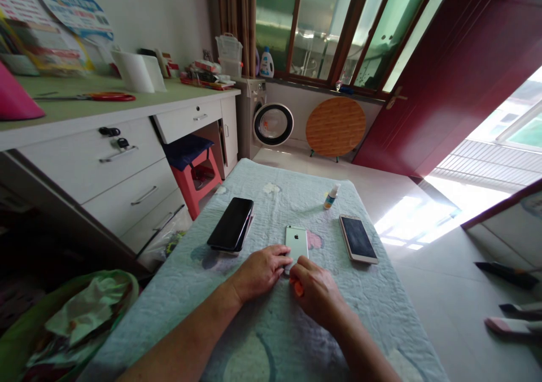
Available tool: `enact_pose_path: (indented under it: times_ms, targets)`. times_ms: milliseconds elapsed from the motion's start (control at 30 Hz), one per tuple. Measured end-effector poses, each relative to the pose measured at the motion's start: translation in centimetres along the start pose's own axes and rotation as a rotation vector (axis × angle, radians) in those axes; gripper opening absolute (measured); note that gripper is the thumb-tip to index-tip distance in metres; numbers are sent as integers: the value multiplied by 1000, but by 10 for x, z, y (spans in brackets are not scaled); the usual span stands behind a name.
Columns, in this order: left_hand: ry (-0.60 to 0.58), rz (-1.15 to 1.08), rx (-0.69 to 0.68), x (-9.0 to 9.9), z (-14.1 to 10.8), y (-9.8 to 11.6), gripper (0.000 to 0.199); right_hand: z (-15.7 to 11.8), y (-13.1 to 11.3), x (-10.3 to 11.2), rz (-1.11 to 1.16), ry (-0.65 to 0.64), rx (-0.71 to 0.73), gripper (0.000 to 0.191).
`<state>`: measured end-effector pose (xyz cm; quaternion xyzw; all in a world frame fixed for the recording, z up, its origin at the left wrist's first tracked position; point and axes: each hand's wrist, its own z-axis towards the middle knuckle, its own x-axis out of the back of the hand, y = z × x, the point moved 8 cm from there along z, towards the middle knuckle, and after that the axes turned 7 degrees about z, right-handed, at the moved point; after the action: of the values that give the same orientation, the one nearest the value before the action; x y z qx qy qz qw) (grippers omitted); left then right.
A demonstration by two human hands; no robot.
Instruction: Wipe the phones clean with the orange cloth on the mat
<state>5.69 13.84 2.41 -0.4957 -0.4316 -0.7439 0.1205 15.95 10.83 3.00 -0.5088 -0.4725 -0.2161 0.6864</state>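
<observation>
A silver smartphone [296, 238] lies back side up on the quilted cloth, its camera end pointing away from me. My left hand [266, 266] presses its fingers along the phone's left edge and holds it. Closed over the phone's lower right part, my right hand [317, 289] grips a small orange object [298, 288]; its kind is mostly hidden by the fingers. Left of the hands, a black phone [232, 224] rests on top of another device. A white and gold phone [358, 239] lies screen up to the right. Behind it stands a small spray bottle [331, 196].
The pale blue quilted cloth [271, 325] covers the table. At left are a desk with drawers [122, 173], a red stool [192, 178] and a green bin [127, 283]. A washing machine door [274, 124] hangs open at the back, near a round wooden tabletop [336, 126].
</observation>
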Motion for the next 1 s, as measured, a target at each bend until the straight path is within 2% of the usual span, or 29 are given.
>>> enact_pose_path:
  times_ms: [167, 267, 467, 767, 900, 1000]
  targets:
    - [6, -36, 0, 2, 1, 3, 38, 6, -13, -10, -11, 0, 62, 16]
    - [15, -35, -11, 3, 0, 4, 36, 8, -13, -10, -29, -4, 47, 18]
    - [19, 16, -31, 3, -1, 3, 37, 0, 7, 4, -42, -7, -70, 16]
    - [37, 16, -39, 6, -2, 6, 41, -12, 42, 30, 52, 36, -166, 13]
    - [57, 17, -15, 6, -3, 6, 41, -8, 39, 37, 189, 132, -114, 8]
    - [81, 4, 11, 6, -4, 4, 34, -4, 31, 30, 280, 135, -57, 12]
